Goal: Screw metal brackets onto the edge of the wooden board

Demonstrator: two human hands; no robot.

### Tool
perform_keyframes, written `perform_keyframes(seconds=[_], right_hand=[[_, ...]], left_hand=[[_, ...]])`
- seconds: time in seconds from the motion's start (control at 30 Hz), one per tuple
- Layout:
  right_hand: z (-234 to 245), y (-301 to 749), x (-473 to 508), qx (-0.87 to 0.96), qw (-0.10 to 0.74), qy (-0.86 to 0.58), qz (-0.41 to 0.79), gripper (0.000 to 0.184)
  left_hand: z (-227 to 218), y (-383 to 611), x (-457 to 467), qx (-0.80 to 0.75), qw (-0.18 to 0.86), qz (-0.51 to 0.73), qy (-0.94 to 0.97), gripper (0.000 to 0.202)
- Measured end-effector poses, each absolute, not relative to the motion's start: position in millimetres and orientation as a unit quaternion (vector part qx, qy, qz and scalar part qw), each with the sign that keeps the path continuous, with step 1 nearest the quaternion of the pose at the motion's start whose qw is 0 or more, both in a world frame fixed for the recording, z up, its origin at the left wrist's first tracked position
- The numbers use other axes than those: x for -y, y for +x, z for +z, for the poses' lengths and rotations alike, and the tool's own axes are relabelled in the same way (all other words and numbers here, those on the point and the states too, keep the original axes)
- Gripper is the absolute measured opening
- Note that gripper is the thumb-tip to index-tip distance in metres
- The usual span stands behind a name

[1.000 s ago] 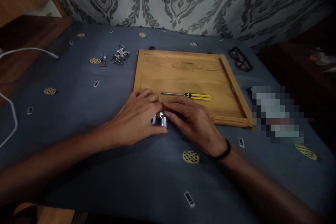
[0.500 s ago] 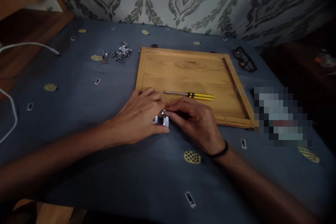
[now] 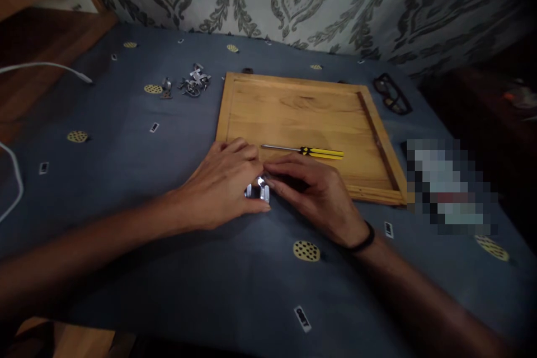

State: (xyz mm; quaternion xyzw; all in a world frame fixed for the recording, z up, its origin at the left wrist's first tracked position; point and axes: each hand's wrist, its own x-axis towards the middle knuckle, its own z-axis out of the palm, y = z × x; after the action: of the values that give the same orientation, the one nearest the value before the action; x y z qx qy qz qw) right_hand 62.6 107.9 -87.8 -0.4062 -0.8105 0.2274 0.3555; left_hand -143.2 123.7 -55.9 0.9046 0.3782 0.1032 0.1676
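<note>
A small shiny metal fitting (image 3: 264, 193) is at the near-left corner of a wooden frame panel (image 3: 289, 114). My left hand (image 3: 226, 182) is closed around the fitting, thumb below it and fingers curled over its far side. From the right, the thumb and forefinger of my right hand (image 3: 319, 193) pinch at the fitting's upper end. Whether a smaller part is between those fingertips is hidden. Just beyond my right hand, a screwdriver (image 3: 321, 153) with a yellow and black handle lies on the panel.
Several loose metal fittings (image 3: 195, 81) form a pile at the back left, with a small metal piece (image 3: 166, 86) beside it. Eyeglasses (image 3: 392, 94) lie at the back right. A white cable (image 3: 62, 67) crosses the left edge. A blurred-out object (image 3: 451, 184) lies right of the panel.
My right hand has shifted slightly, its wrist moving a little to the right, while its fingers stay at the fitting. My left hand keeps its hold. The view has tilted slightly.
</note>
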Motion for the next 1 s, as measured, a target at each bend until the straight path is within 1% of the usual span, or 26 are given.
perform_keyframes(seconds=[0.33,0.5,0.7,1.0], right_hand=[[-97,60,-105,0.801,0.381,-0.415,0.201,0.007],[-93,62,-107,0.806,0.371,-0.412,0.205,0.005],[-88,65,-108,0.812,0.358,-0.408,0.212,0.013],[-98,59,-104,0.805,0.377,-0.418,0.185,0.011]], left_hand=[[-56,-144,-124,-0.377,0.161,0.104,0.906,0.034],[-58,-144,-124,-0.378,0.157,0.106,0.906,0.034],[-60,-144,-124,-0.372,0.162,0.115,0.907,0.034],[-57,-143,-124,-0.377,0.164,0.108,0.905,0.034]])
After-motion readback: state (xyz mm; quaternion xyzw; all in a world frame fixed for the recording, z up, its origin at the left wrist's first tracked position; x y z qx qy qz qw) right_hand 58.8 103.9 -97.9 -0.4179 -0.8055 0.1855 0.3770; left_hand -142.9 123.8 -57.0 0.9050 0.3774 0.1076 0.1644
